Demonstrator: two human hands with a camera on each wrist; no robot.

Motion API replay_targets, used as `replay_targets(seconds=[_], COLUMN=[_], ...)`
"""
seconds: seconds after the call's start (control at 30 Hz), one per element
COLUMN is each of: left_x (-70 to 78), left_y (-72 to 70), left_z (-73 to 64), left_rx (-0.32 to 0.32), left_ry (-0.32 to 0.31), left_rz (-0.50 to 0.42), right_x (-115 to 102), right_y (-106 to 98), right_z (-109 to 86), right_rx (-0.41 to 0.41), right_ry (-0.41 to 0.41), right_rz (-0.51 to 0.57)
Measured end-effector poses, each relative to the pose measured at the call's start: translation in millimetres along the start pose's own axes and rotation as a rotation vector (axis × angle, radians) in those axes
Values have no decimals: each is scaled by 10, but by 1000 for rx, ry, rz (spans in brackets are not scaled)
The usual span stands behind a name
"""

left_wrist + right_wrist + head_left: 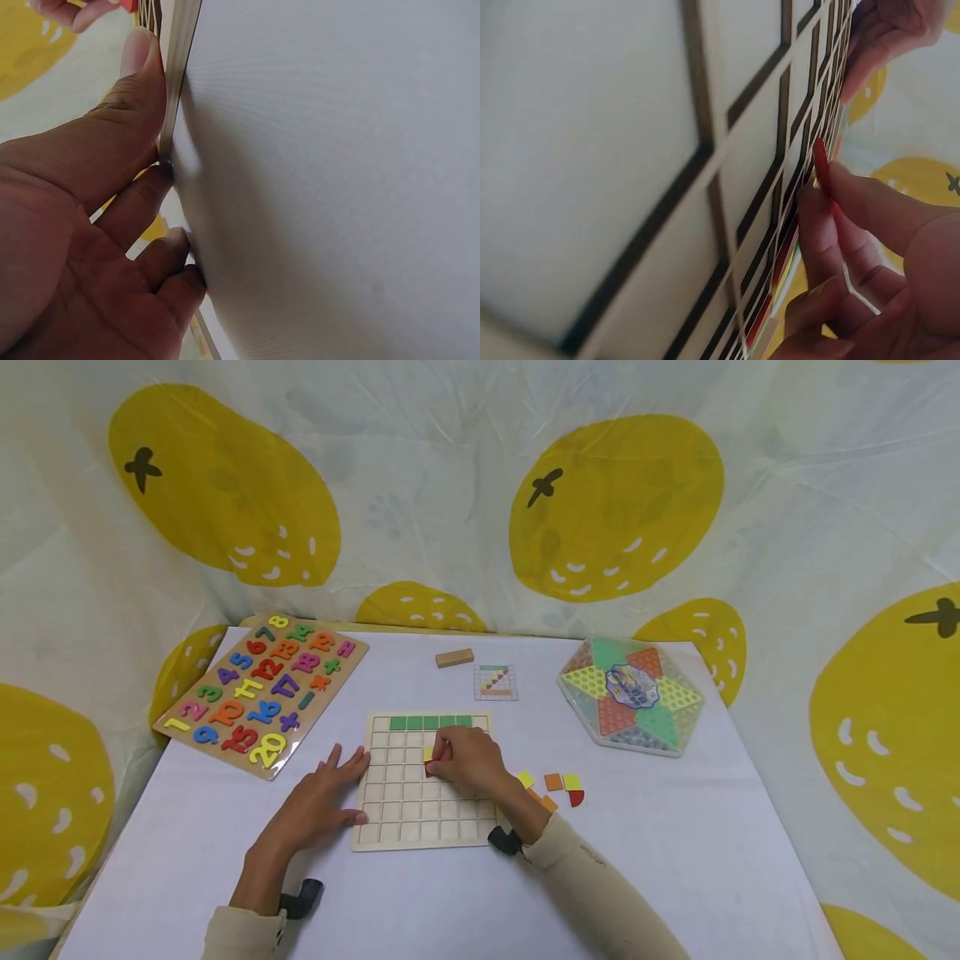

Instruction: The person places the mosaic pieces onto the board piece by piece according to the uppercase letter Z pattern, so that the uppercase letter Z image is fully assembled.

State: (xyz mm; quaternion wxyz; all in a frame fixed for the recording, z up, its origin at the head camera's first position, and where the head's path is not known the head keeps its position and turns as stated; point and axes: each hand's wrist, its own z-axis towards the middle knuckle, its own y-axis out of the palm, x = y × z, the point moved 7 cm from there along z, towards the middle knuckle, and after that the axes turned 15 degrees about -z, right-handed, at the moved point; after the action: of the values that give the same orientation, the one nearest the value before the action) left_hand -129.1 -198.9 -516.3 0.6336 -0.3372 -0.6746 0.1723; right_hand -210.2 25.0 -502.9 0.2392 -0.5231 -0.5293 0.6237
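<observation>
At left in the head view, a wooden number board lies slanted on the white-covered surface, with bright numerals from 1 to 20 and arithmetic signs running down its right side, beneath a glossy wrapping. Toward the right, near the far edge, sits a flat hexagonal game box, patterned with red, yellow and green triangles around an ornate blue-and-white label. Behind, across the top and down both sides, hangs pale fabric printed with large yellow fruits.
</observation>
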Motion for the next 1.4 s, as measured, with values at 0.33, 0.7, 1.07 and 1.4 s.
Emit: replay_targets(seconds=[0.33,0.7,1.07,1.4], left_x=[-2,3,-15,-26], left_y=[0,-9,12,16], left_z=[-2,2,11,18], left_rx=[-2,2,-2,-10], left_ry=[-7,-3,-11,-28], left_rz=[1,6,15,13], right_x=[-69,222,916,1210], right_y=[44,-200,-476,-395], right_z=[4,-137,-397,-537], right_rx=[-34,-95,-114,-201], right_ry=[-2,7,147,178], right_rz=[-95,57,25,-23])
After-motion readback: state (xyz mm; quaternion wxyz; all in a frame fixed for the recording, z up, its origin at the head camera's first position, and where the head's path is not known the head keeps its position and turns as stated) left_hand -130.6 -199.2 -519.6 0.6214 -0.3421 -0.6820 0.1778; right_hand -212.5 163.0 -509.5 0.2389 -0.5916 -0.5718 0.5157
